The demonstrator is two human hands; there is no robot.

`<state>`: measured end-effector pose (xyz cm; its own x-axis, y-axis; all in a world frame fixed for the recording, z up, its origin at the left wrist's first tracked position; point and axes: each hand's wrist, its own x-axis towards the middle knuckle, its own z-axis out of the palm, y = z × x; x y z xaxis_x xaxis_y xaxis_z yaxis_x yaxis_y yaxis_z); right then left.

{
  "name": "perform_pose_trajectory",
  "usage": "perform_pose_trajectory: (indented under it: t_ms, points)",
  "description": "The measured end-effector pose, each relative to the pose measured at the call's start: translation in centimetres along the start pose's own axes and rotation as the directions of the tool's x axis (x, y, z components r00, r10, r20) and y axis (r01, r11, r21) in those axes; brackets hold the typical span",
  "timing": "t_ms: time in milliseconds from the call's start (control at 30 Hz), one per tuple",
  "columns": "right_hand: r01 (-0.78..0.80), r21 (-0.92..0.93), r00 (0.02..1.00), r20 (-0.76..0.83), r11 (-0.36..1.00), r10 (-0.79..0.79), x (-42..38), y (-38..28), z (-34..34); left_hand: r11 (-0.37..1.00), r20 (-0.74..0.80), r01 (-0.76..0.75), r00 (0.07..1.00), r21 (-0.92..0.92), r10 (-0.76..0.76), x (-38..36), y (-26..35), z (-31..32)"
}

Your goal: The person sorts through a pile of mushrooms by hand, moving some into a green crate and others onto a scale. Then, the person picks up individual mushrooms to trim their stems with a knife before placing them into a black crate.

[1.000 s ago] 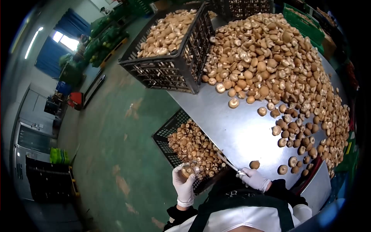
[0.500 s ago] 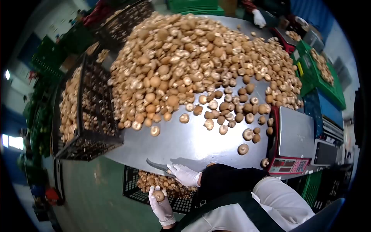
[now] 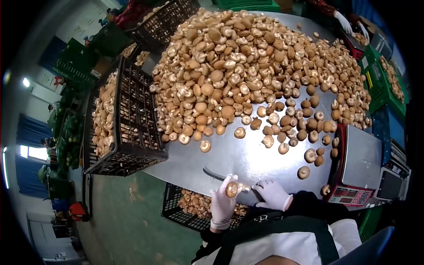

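Note:
My left hand [image 3: 223, 204], in a white glove, grips a brown-capped mushroom [image 3: 231, 189] above the table's front edge, its pale stem [image 3: 244, 189] pointing right. Just right of the stem, my gloved right hand [image 3: 273, 194] is closed on a knife [image 3: 256, 193], of which only a dark part shows at the fingers. A thin dark curve lies to the left, beyond my left hand; whether it is blade or shadow is unclear. Under the hands is a black crate [image 3: 173, 207] of mushrooms. A large mushroom pile [image 3: 221, 75] covers the far part of the metal table [image 3: 185, 161].
A black crate [image 3: 140, 154] of mushrooms stands left. On the right are a red scale [image 3: 363, 154] and a green crate [image 3: 379, 86]. Loose mushrooms [image 3: 303, 172] lie before the scale. A co-worker's gloved hands [image 3: 343, 23] are at the far right.
The view has shifted, moving the scene rightward. My left hand has risen with the mushroom toward the table edge, close to my right hand. The co-worker's second glove now shows.

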<state>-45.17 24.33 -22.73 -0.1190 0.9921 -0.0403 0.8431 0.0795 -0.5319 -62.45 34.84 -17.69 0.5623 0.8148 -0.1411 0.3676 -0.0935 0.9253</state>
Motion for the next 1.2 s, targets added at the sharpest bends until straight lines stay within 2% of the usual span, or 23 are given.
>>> perform_pose_trajectory:
  t_ms: [33,67,100,133,233,267,333,367,400,433,467,533,600,633,667,733,800,867,933,967,1100,1167,1200]
  points:
    - [-0.008,-0.003,1.0,-0.004,1.0,0.008,-0.5,0.3,0.4,0.923,0.056,0.08,0.996,-0.376,-0.064,0.4,-0.5,0.2]
    - [-0.021,-0.032,0.999,0.05,0.999,0.023,-0.9,0.8,0.9,0.703,0.139,0.17,0.985,-0.69,-0.102,0.8,-1.1,0.5]
    - [-0.038,-0.062,0.994,0.103,0.997,0.044,-1.3,1.3,1.3,0.415,0.166,0.178,0.984,-0.892,-0.065,0.9,-1.4,0.8]
    - [-0.064,-0.071,0.993,0.096,0.995,0.07,-1.7,1.7,1.6,0.409,0.19,0.196,0.98,-0.892,-0.054,1.3,-1.6,1.2]
    - [-0.042,0.097,0.998,-0.031,0.994,0.046,-2.8,3.0,2.8,0.665,0.156,0.173,0.984,-0.727,-0.086,2.9,-2.6,2.8]
    - [-0.084,0.088,0.995,-0.041,0.993,0.088,-3.2,3.5,2.7,0.658,0.197,0.195,0.978,-0.727,-0.072,3.7,-2.5,3.5]
    - [-0.133,0.5,0.963,-0.138,0.856,0.23,-3.9,4.8,2.0,0.793,0.174,0.29,0.957,-0.535,-0.232,5.0,-2.4,5.5]
    - [-0.168,0.596,0.926,-0.178,0.785,0.333,-4.2,5.3,1.0,0.816,0.13,0.159,0.986,-0.556,-0.103,6.0,-4.7,7.2]
    - [-0.115,0.475,0.897,-0.328,0.873,0.297,-4.1,6.1,-1.3,0.814,0.147,0.163,0.984,-0.557,-0.097,6.5,-4.0,8.6]
    - [-0.136,0.426,0.867,-0.385,0.895,0.315,-4.2,7.6,-2.5,0.872,0.09,0.063,0.996,-0.485,-0.022,7.2,-2.8,10.2]
    - [-0.189,0.445,0.829,-0.405,0.875,0.385,-4.3,8.8,-3.9,0.915,0.035,-0.038,0.998,-0.401,0.057,7.9,-1.8,11.4]
    - [-0.273,0.481,0.786,-0.388,0.833,0.482,-4.5,10.9,-6.3,0.931,0.051,-0.097,0.991,-0.351,0.123,9.2,-1.7,13.0]
    - [-0.237,0.222,0.816,-0.483,0.946,0.317,-5.1,11.3,-9.5,0.914,-0.019,-0.399,0.916,0.071,0.401,10.1,-0.6,13.9]
    - [-0.267,-0.019,0.907,-0.344,0.964,0.244,-5.5,11.0,-11.1,0.896,0.019,-0.434,0.901,0.095,0.434,10.8,-1.0,13.6]
    - [-0.185,-0.251,0.967,-0.22,0.95,0.13,-6.2,10.8,-11.2,0.893,0.018,-0.438,0.898,0.105,0.439,11.2,-1.4,13.2]
    - [0.105,-0.323,0.994,0.024,0.94,-0.103,-7.1,11.1,-10.5,0.753,0.132,-0.402,0.91,0.521,0.393,11.9,-1.7,12.4]
    - [0.305,-0.483,0.937,-0.002,0.821,-0.349,-7.2,13.7,-5.4,0.71,0.155,-0.324,0.943,0.625,0.294,13.2,-2.7,12.4]
    - [0.416,-0.418,0.909,0.228,0.808,-0.35,-6.6,14.5,-7.2,0.664,0.177,-0.395,0.911,0.635,0.373,14.8,-3.1,13.4]
    - [0.464,-0.55,0.884,0.232,0.694,-0.407,-4.8,15.6,-8.6,0.735,0.237,-0.497,0.867,0.461,0.438,16.0,-2.2,15.6]
    - [0.464,-0.477,0.886,0.235,0.746,-0.4,-4.2,16.7,-9.9,0.746,0.204,-0.49,0.87,0.452,0.448,16.5,-1.8,16.9]
    - [0.454,-0.454,0.89,0.277,0.767,-0.362,-3.1,22.3,-14.1,0.72,0.175,-0.602,0.795,0.345,0.581,19.6,-0.1,21.9]
    - [0.389,-0.481,0.914,0.312,0.786,-0.261,-3.2,23.5,-15.6,0.759,0.165,-0.606,0.795,0.237,0.583,21.0,1.5,24.3]
    - [0.353,-0.47,0.917,0.343,0.809,-0.201,-3.5,23.8,-17.3,0.712,0.215,-0.671,0.741,0.208,0.636,22.1,2.3,25.4]
